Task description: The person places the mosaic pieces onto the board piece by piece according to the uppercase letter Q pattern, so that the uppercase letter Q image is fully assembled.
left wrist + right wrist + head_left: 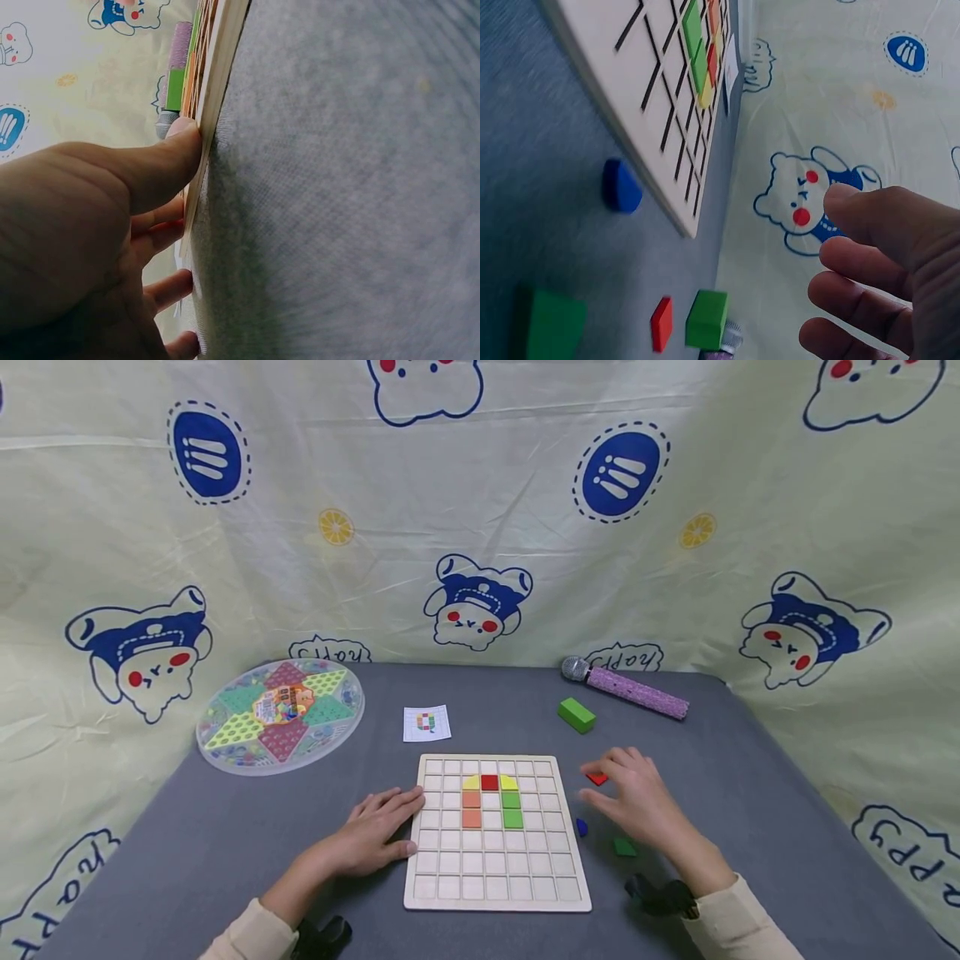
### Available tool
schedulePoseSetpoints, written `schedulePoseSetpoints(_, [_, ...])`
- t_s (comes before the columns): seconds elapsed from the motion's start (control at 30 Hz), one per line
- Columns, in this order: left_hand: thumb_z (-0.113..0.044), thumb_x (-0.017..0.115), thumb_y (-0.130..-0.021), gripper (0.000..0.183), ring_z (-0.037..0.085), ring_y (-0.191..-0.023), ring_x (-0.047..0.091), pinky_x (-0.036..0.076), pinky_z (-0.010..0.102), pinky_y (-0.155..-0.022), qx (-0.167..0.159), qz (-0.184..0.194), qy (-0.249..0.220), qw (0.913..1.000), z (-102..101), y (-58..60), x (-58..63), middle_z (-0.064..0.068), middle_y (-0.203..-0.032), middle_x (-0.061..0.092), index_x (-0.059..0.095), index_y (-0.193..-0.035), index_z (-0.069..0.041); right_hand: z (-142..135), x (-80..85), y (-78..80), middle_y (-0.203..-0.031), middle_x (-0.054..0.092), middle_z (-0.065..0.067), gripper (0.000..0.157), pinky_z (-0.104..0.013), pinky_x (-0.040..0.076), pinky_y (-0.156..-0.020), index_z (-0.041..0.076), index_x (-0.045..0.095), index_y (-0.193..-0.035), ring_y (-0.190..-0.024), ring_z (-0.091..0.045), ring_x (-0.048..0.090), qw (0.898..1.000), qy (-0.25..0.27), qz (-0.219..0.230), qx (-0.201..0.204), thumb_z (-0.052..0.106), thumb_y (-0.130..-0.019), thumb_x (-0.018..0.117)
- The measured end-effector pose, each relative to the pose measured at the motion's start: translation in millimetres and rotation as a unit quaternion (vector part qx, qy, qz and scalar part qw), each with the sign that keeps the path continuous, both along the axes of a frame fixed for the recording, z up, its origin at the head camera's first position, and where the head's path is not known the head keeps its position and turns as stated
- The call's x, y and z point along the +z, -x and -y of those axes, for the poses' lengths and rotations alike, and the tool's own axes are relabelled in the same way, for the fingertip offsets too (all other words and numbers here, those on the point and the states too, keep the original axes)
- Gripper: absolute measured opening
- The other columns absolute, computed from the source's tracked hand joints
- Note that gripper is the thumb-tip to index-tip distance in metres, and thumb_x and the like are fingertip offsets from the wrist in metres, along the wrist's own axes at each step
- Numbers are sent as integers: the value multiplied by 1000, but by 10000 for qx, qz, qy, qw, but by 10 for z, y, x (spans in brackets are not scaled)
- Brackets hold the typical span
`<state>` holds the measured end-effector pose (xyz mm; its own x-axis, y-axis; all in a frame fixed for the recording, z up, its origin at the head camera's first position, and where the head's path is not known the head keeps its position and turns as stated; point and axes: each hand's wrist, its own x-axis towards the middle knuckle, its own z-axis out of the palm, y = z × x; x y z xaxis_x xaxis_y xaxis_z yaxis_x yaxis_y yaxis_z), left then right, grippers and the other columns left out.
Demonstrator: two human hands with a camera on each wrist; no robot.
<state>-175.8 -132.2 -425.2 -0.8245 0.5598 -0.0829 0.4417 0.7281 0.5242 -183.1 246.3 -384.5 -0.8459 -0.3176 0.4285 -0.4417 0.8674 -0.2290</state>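
Here, we see a person's left hand [377, 833] laid along the left edge of a pale gridded board [497, 887] on a grey desk [375, 922], its fingers spread and its thumb touching the rim. To the right of the board, we find the right hand [636, 793] with thumb and fingers parted; a loose red piece [597, 779] shows beside the fingertips from above, while our right wrist view places it on the desk, apart from them.

On the board, we count a dark red square [490, 782] between two yellow pieces [509, 783], with two orange squares [471, 818] below the left one and two green squares [513, 819] below the right. Just beside the board's right edge we spot a blue piece [582, 827], and near it a dark green piece [625, 847].

Behind the board, we note a small printed card [412, 733], a round star-patterned game board [281, 749] to the left, and, to the right, a green block [577, 715] and a glittery purple microphone [636, 691] before a cartoon-printed cloth [480, 510].
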Motion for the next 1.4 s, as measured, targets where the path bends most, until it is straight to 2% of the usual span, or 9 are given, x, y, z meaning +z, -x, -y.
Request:
schedulePoseSetpoints(0.17, [-34, 56, -94, 64, 38, -143, 20, 14, 68, -107, 57, 76, 70, 9999, -6, 0, 18, 6, -155, 29, 31, -148, -12, -117, -36, -17, -90, 63, -3, 23, -41, 36, -75, 12, 72, -95, -88, -21, 52, 9997, 43, 150, -203, 19, -74, 80])
schedulePoseSetpoints(0.43, [-34, 56, -94, 64, 37, -143, 20, 15, 67, -106, 72, 109, 74, 9999, -7, 9, 5, 5, -156, 28, 31, -149, -13, -269, -52, -8, -93, 62, -6, 29, -43, 36, -75, 9, 71, -102, -90, -24, 51, 9972, -98, 483, -569, 23, -77, 78])
schedulePoseSetpoints(0.6, [-34, 56, -93, 64, 37, -143, 20, 14, 67, -107, 72, 122, 66, 9999, -8, 11, 12, 5, -156, 28, 31, -149, -13, -363, -91, -29, -93, 62, -5, 30, -44, 35, -75, 9, 71, -103, -89, -24, 50, 9963, -86, 506, -687, 22, -76, 78])
schedulePoseSetpoints(0.83, [-35, 56, -93, 65, 37, -144, 20, 14, 68, -107, 38, 114, 84, 9999, -2, 16, -1, 5, -156, 28, 30, -149, -13, -492, -174, -76, -93, 63, -6, 29, -38, 33, -71, 7, 71, -101, -88, -24, 50, 9956, -68, 546, -756, 20, -76, 78])
schedulePoseSetpoints(1.4, [-35, 56, -94, 65, 37, -144, 19, 13, 68, -107, 38, 139, 82, 9999, -3, 19, -3, 5, -156, 27, 30, -149, -12, -673, -337, -170, -92, 62, -5, 30, -32, 30, -66, 9, 71, -98, -84, -21, 50, 9878, -390, 1070, -1067, 25, -74, 79])
